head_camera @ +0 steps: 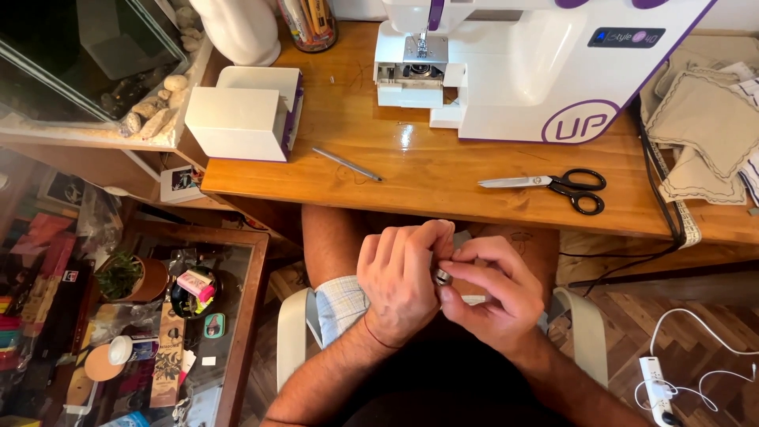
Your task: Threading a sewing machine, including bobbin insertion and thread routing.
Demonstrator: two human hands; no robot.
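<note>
Fingertips of both hands pinch one small round metal piece (442,276) — it looks like a bobbin — low over our lap, just below the wooden table (443,170) edge. We curl the left hand (399,281) around it while the right hand (494,292) presses in from the other side, probably to steady something so tiny. Black-handled scissors (553,184) lie flat beside the glossy white sewing machine (522,67), within reach.

I have one view only, from the head camera, looking steeply down past the worktop (443,170) edge into the lap. The hands (443,289) sit close, low in centre frame; the sewing machine (522,71) lies farther off, cut by the top edge.
</note>
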